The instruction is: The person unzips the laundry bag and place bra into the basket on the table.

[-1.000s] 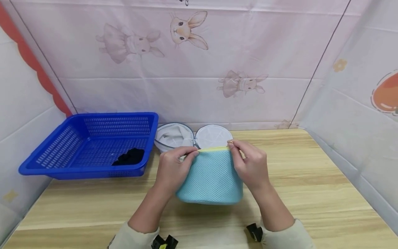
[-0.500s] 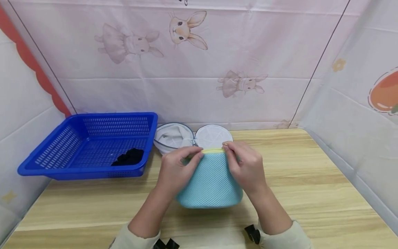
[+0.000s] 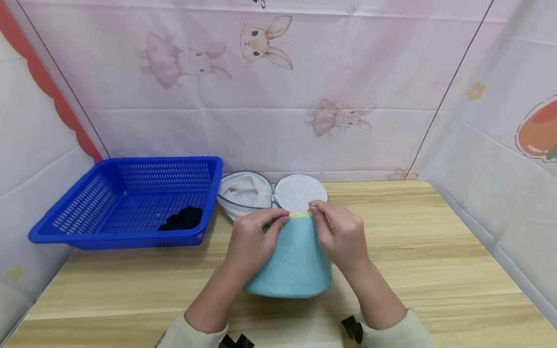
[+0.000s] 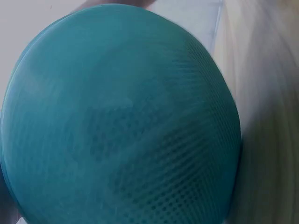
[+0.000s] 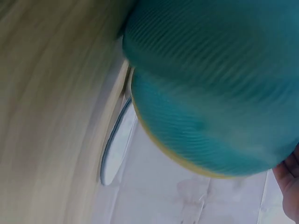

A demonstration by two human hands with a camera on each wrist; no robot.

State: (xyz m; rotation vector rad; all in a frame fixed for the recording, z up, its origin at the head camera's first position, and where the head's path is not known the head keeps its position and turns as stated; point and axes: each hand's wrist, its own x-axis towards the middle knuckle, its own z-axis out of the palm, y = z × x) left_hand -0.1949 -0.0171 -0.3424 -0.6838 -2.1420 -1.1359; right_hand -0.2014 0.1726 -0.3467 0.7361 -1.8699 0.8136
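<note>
A light-blue mesh laundry bag (image 3: pixel 293 266) with a yellow zip edge (image 3: pixel 300 214) is held up over the wooden table. My left hand (image 3: pixel 251 244) pinches the left end of that yellow edge between thumb and fingers. On the opposite side my right hand (image 3: pixel 344 237) pinches the edge near its right end; whether it has a zip pull is too small to tell. The bag's rounded blue mesh (image 4: pixel 117 93) fills most of the left wrist view. In the right wrist view, the mesh bag (image 5: pixel 210 107) shows its curved yellow rim, with part of my hand (image 5: pixel 290 186) at the right.
A blue plastic basket (image 3: pixel 130 237) stands at the left, with black cloth (image 3: pixel 182 219) inside. Behind the hands lies a white mesh bag (image 3: pixel 237 186) with its round lid (image 3: pixel 300 187) folded out. A printed fabric wall (image 3: pixel 261 135) rises behind the table (image 3: pixel 435 251).
Both hands have come closer together, shortening the stretch of yellow edge between them. They have dropped slightly, and the bag's bottom has shifted nearer me.
</note>
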